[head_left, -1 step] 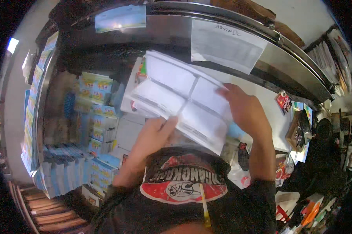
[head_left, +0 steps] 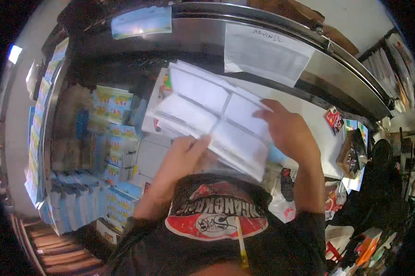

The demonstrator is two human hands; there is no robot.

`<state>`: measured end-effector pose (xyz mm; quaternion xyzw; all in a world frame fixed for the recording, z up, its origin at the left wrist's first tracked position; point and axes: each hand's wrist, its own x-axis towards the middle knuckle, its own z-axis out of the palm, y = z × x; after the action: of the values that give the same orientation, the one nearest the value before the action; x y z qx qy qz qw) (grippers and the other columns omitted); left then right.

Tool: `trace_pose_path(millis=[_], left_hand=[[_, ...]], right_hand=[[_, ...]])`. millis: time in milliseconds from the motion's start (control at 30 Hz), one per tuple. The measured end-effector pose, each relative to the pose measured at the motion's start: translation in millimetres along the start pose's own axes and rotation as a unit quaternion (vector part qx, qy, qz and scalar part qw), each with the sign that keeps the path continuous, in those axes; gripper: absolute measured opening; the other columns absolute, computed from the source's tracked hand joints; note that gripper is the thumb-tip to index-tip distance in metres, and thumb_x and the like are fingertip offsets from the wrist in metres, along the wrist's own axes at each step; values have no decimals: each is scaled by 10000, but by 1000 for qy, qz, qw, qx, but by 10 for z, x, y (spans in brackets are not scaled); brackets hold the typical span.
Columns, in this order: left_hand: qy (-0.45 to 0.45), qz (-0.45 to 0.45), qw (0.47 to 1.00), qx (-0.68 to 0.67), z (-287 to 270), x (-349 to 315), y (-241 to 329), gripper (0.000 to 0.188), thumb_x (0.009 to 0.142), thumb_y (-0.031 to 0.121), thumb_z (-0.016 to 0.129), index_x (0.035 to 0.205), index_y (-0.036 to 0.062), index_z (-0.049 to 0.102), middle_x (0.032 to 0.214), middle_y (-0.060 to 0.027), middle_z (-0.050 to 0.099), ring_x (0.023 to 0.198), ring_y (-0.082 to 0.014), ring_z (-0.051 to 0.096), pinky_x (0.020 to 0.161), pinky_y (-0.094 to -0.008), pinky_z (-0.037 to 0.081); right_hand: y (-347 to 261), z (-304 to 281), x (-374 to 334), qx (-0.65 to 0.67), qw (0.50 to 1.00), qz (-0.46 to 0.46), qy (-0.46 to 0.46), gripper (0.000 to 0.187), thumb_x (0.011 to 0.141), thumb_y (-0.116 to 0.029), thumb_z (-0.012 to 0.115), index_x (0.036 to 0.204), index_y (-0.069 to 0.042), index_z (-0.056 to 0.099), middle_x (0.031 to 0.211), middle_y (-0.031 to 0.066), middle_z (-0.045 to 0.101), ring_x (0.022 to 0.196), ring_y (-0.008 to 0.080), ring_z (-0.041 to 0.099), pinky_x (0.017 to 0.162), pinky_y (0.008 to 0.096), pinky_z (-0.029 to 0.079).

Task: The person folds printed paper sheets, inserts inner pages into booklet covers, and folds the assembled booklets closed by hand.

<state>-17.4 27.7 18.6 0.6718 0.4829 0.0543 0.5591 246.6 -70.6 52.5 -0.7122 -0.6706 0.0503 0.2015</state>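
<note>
A sheaf of white sheets [head_left: 203, 94], divided into four pale panels by grey bands, is held tilted in front of my chest. My left hand [head_left: 184, 154] pinches its near edge, thumb on top. At the right far edge, my right hand [head_left: 290, 131] has its fingers bent over the sheets, with a sheet's edge between them. Several layers stand slightly apart along the far side. Beneath the sheaf, a white worktop [head_left: 320, 133] shows on the right.
Blue and yellow printed booklets [head_left: 115, 119] stand in piles on the left, beside more blue-edged stacks [head_left: 76, 202]. A written paper [head_left: 267, 53] hangs on the metal rail ahead. Right of my arm are a red packet [head_left: 334, 119] and a brown angular box [head_left: 350, 156].
The sheets' far edges have spread a little farther apart. My right fingers have shifted slightly at the sheaf's edge; the left hand has hardly moved.
</note>
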Motion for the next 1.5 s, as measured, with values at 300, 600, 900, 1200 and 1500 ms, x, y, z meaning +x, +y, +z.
trace_pose_path(millis=[300,600,900,1200,1500], left_hand=[[46,56,961,-268,422,302,241,399,900,371,643,765,-4,652,654,-56,624,539,-87,537,472,-249,399],[44,67,989,-126,420,381,288,399,888,365,659,925,-32,671,741,-45,642,622,-112,559,533,-285,442],[-44,-48,953,-294,510,210,-257,391,956,258,576,1145,-85,583,1013,-149,660,893,-197,662,684,-285,569],[-185,-43,953,-237,151,49,171,469,982,389,489,1119,-51,576,758,-128,701,532,-144,640,426,-225,411],[-97,224,891,383,332,182,747,844,905,464,548,1502,38,129,712,-211,648,637,-435,613,618,-509,493]], right_hand=[[-228,-243,1,53,983,-77,-159,531,808,-513,647,1011,-22,655,1237,192,583,1126,373,554,944,446,463],[239,-148,300,-8,985,59,-159,293,831,-260,609,1000,-24,647,998,181,652,936,376,625,837,457,502],[582,34,421,22,995,88,-40,265,814,-230,635,1023,-70,658,908,203,672,879,397,641,790,482,506],[423,-117,363,35,996,52,-65,360,813,-256,680,1082,-17,659,1013,220,659,943,393,630,818,419,498],[227,-196,204,44,997,-46,-44,561,781,-418,701,1180,-41,588,1044,213,660,967,415,625,871,468,499]])
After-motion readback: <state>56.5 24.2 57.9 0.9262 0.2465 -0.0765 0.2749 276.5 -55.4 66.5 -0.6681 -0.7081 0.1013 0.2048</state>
